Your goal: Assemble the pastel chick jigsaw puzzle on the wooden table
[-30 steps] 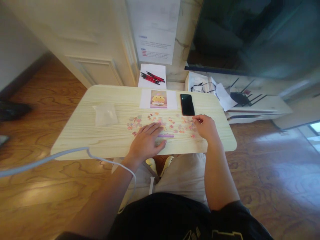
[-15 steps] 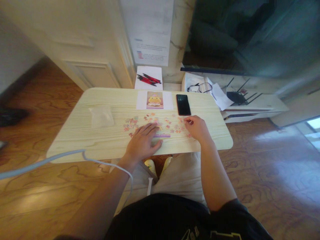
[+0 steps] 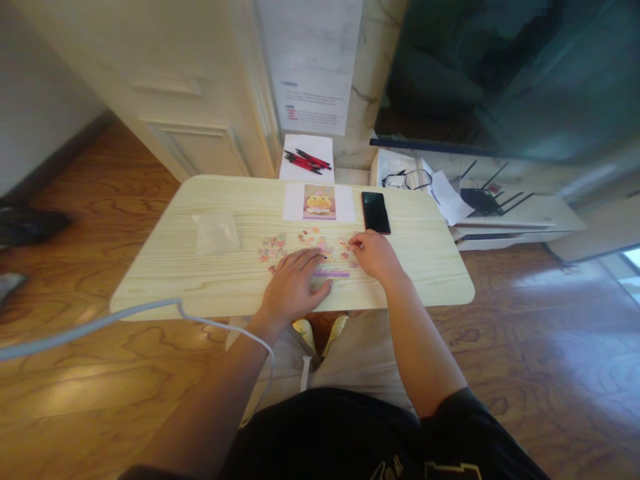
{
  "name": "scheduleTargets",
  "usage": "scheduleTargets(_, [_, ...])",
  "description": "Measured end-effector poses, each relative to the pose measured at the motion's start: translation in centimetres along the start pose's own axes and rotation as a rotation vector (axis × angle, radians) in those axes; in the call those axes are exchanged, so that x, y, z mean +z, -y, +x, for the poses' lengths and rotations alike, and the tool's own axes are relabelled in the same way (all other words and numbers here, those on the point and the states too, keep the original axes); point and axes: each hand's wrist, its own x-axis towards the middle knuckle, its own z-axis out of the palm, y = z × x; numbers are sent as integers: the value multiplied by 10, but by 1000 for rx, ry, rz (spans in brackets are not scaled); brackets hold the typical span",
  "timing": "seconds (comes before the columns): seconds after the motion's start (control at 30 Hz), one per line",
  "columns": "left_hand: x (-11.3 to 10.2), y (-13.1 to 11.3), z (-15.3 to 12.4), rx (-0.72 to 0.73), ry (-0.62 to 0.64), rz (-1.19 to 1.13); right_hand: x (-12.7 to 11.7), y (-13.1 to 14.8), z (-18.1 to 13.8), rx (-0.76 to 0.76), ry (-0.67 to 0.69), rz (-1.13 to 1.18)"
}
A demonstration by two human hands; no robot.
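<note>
Several small pink and pastel puzzle pieces (image 3: 273,248) lie scattered on a pale wooden table (image 3: 175,267). My left hand (image 3: 295,288) rests flat on the table among them, fingers stretched out, beside a thin purple strip (image 3: 334,274). My right hand (image 3: 375,255) sits just right of the pieces with its fingers curled in a pinch at a piece; what it holds is too small to name. A picture card (image 3: 319,202) showing a yellow figure lies at the table's far edge.
A black phone (image 3: 375,212) lies right of the card and a clear plastic bag (image 3: 216,232) on the table's left. Red and black pens (image 3: 306,160) rest on paper behind the table. Glasses (image 3: 406,179) and papers sit on a low shelf at right. A grey cable (image 3: 90,325) crosses my left arm.
My right hand has slid left along the table, from the right end of the scattered pieces to their middle, close to my left hand. My left hand has stayed put.
</note>
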Motion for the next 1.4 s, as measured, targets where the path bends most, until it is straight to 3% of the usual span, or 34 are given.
scheduleTargets(0.3, [-3,1,1,49,-23,-39,-16,-38,-16,31,-83,35])
scheduleTargets(0.5, [-7,7,-11,234,-81,-88,-17,-40,-23,10,-118,80])
scheduleTargets(0.67, [-7,9,-21,408,-44,-85,-19,-39,-28,22,-165,116])
scheduleTargets(0.87, [-9,5,-13,354,-43,-140,-30,-47,-35,84,-159,81])
scheduleTargets(1.13, [-8,3,-10,293,67,-115,-35,-62,-42,61,-103,100])
scheduleTargets(1.4, [-4,4,-4,169,43,-63,-47,-80,-56,33,-141,102])
